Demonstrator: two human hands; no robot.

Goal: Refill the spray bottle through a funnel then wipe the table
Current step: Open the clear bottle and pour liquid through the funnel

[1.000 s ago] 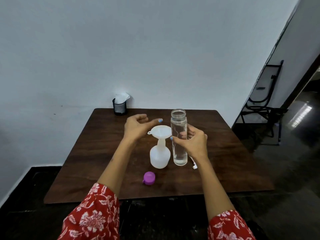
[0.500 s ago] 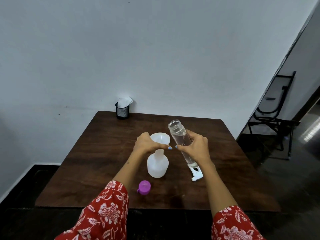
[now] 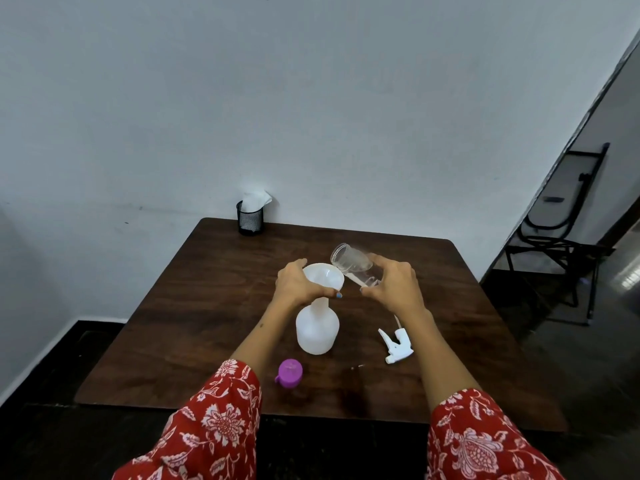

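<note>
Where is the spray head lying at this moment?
The spray head lies on the table, right of the white bottle, near the right forearm.

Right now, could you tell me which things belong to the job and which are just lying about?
In use: white plastic funnel, white spray bottle, clear glass jar, white trigger sprayer head, black mesh cup of tissues.
Lying about: purple cap, folded black chair.

One spray bottle (image 3: pixel 317 329), one funnel (image 3: pixel 323 278), one glass jar (image 3: pixel 353 265), one trigger head (image 3: pixel 396 345), one purple cap (image 3: pixel 290 372), one mesh cup (image 3: pixel 250 218).
</note>
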